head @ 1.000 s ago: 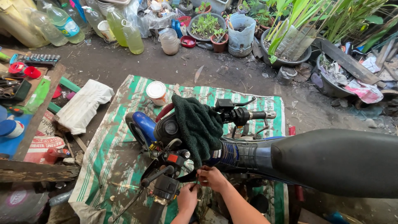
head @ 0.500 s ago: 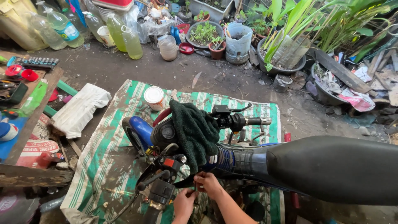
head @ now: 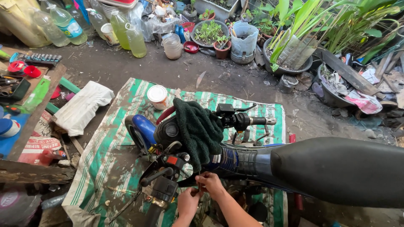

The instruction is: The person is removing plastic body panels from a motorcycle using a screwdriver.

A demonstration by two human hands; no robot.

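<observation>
Both hands (head: 201, 194) at blue motorcycle (head: 235, 159)

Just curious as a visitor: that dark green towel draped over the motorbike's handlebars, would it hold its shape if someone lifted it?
Probably not. The towel sags and folds over the handlebars, so it looks floppy. Its thick, nubby pile suggests it is light and grippy rather than slippery. Lying loose, it would likely slide off with a tug.

A matt, nubbly dark green cloth towel (head: 198, 128) drapes over the glossy blue plastic motorcycle fairing (head: 143, 128); the black seat (head: 336, 168) looks smooth, and the green-striped woven tarpaulin (head: 105, 168) is rough and mud-stained.
</observation>
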